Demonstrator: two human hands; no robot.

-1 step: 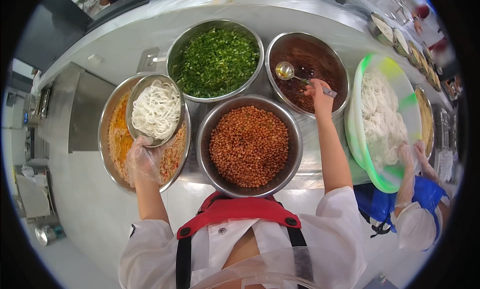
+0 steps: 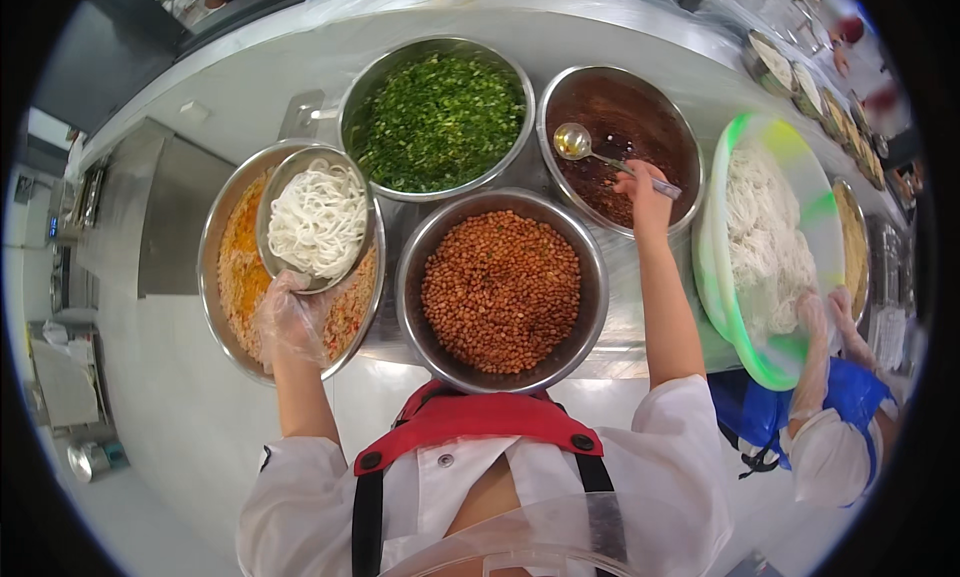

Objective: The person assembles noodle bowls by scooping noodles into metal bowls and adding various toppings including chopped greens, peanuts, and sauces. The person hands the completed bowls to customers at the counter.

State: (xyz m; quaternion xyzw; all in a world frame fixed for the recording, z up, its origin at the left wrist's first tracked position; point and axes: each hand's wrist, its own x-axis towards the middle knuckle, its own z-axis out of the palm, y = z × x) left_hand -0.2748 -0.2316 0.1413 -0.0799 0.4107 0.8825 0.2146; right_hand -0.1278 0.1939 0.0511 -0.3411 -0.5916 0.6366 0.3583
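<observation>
My left hand, in a clear plastic glove, grips the near rim of a small metal bowl of white noodles. This bowl is held over a larger metal bowl of crumbly tan and orange food. In my bare right hand is the handle of a metal ladle. Its round head hangs over dark red-brown sauce in a metal bowl at the back right, with a little yellowish liquid in the cup. Between my forearms sits a metal bowl of small brown beans or nuts.
Chopped greens fill a metal bowl at the back middle. On the right, a co-worker's gloved hands hold the rim of a green-and-white plastic basin with thin white noodles. Several food bowls stand along the far right.
</observation>
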